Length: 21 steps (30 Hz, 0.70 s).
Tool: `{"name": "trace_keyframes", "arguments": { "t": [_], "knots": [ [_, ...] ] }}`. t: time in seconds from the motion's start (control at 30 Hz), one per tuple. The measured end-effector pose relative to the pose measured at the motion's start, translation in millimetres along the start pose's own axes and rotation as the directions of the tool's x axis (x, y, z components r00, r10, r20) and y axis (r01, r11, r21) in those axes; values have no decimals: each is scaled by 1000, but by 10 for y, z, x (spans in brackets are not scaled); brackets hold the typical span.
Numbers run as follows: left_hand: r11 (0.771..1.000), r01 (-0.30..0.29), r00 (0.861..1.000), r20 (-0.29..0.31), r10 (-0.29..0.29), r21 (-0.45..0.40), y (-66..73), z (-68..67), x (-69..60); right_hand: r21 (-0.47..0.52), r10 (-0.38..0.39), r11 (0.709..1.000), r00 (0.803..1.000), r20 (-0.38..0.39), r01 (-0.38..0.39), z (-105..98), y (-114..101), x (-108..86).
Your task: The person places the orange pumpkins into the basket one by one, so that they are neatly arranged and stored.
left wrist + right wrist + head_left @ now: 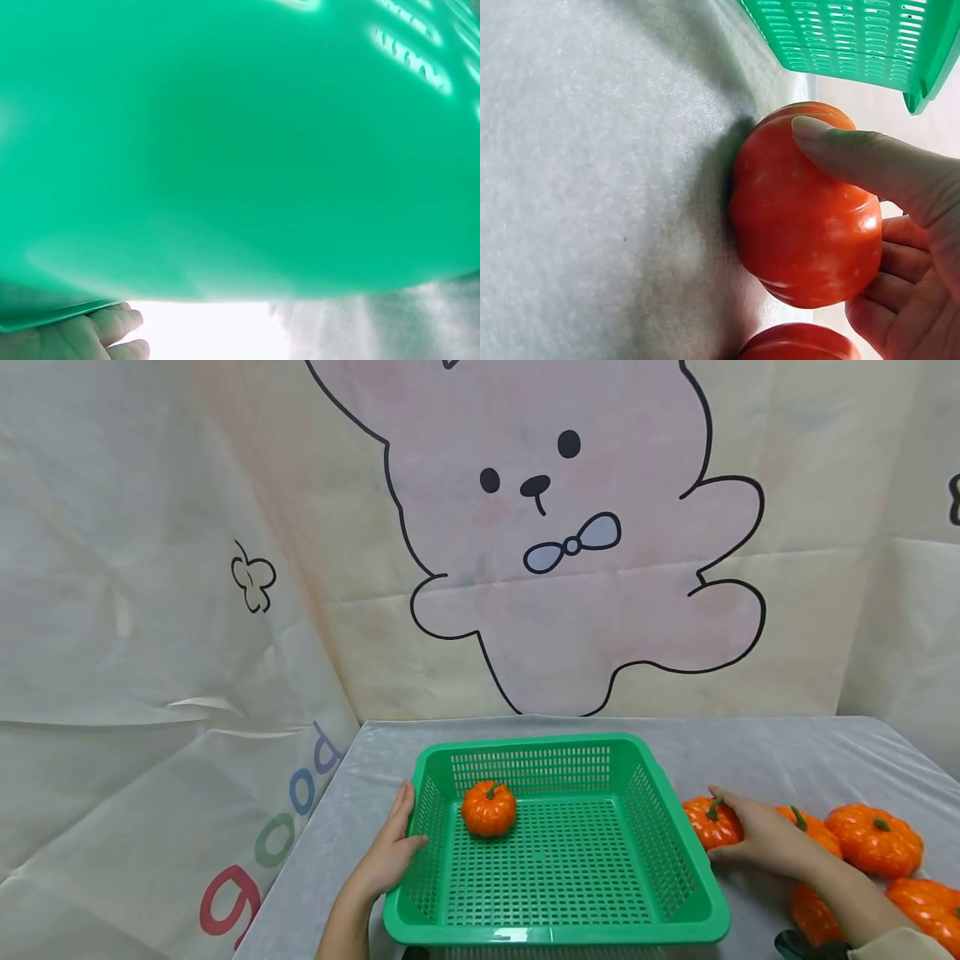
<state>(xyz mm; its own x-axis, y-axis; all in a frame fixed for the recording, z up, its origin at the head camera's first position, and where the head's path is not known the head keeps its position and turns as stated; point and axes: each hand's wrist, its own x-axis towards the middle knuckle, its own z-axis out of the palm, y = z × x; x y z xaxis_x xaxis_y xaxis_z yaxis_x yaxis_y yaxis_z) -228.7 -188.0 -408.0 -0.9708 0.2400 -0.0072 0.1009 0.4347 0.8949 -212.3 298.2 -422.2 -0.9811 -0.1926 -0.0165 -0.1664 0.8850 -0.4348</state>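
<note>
A green plastic basket (540, 935) with slotted walls stands on the table. One small orange toy pumpkin (487, 810) with a green stem lies in its back left part. At the basket's left side, my left hand (392, 847) holds the rim, thumb over the edge and fingers along the outside. Right of the basket, my right hand (768, 835) grips another orange pumpkin (806, 214), with the thumb on one side and the fingers around the other. In the left wrist view the basket wall fills most of the picture, and only some fingers (112, 324) show.
Several more orange pumpkins (876, 841) lie beside and behind my right forearm. A dark object (810, 946) shows near the right wrist. Grey cloth (757, 747) covers the table. A printed curtain (600, 652) hangs behind it.
</note>
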Motion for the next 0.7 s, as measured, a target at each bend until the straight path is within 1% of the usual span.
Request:
{"name": "trace_keyframes", "arguments": {
  "t": [0.33, 0.53, 0.7],
  "knots": [
    [1000, -3, 1000, 3, 3, -10, -17, -1, 13, -9, 10, 1000, 1000, 7, -10, -16, -31, -4],
    [1000, -3, 1000, 1, 3, -3, -22, 2, 13, -25, 38, 999, 999, 30, -38, -48, -46, 14],
    [1000, 0, 1000, -4, 0, -5, -23, 1, 12, -26, 25, 999, 999, 29, -25, -65, -61, 13]
  ]
}}
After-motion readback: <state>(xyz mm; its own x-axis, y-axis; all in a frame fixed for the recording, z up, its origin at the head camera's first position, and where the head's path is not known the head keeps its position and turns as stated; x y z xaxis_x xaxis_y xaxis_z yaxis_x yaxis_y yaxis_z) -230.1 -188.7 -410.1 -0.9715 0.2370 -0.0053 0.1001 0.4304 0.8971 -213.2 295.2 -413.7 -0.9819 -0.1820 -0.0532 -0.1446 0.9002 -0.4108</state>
